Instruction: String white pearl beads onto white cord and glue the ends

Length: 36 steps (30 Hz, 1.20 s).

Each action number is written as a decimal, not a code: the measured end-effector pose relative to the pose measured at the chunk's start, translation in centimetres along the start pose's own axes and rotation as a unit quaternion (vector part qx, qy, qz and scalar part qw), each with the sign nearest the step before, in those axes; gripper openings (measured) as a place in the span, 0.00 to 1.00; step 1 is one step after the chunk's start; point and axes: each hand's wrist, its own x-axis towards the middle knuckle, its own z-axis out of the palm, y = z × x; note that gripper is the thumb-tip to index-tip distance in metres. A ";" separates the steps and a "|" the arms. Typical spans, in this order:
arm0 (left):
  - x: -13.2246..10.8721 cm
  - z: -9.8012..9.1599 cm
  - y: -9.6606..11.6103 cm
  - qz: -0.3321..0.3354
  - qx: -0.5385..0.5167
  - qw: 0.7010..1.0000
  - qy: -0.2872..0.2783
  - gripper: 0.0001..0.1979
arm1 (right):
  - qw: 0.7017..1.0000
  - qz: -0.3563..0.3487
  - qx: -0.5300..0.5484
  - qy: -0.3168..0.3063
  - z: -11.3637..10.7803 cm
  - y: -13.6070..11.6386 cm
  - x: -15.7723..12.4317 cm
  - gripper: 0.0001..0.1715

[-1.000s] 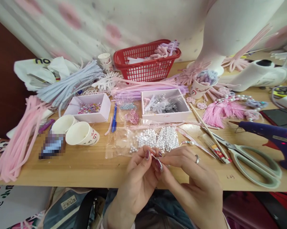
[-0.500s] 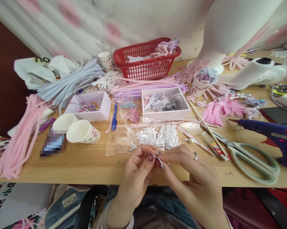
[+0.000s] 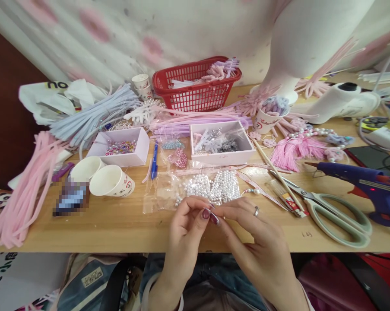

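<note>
In the head view, the scene is filled mostly by the wooden bench (image 3: 117,229), at the far right of which a large white form (image 3: 298,47) is stood. Beyond the middle, a red basket (image 3: 195,99) is heaped with pale pink and purple pieces, and at the left a bundle of pale blue fuzzy stems (image 3: 97,110) is laid beyond a bundle of pink stems (image 3: 23,190). At the front edge, the left hand (image 3: 188,233) and the right hand (image 3: 259,246) are brought together, fingertips nearly touching, both pinched narrow. To the right, green-handled scissors (image 3: 316,202) are laid near a blue glue gun (image 3: 359,179). Two white boxes are set farther back: small white and grey pieces are held in the right box (image 3: 220,159), colourful ones in the left box (image 3: 139,151). Just beyond the fingers, white beads (image 3: 225,185) are spread in clear plastic packing. A white paper cup (image 3: 112,183) is placed to their left, with a blue pen (image 3: 154,162) between. Smallest of all, a tiny pale piece (image 3: 210,211) is gripped between the fingertips of both hands; it is mostly hidden, and its kind cannot be told.
</note>
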 end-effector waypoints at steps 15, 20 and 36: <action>0.1 0.3 -0.5 0.027 0.014 0.999 -0.020 0.09 | 1.000 -0.023 -0.013 0.005 -0.6 0.5 -0.3 0.13; 0.3 -0.4 -0.1 0.130 0.133 0.983 -0.010 0.11 | 0.999 -0.036 -0.025 -0.029 -0.9 1.0 -1.1 0.13; -2.5 -0.9 0.1 0.348 0.354 0.868 0.033 0.11 | 0.984 -0.090 -0.151 0.002 0.1 -0.9 -2.2 0.08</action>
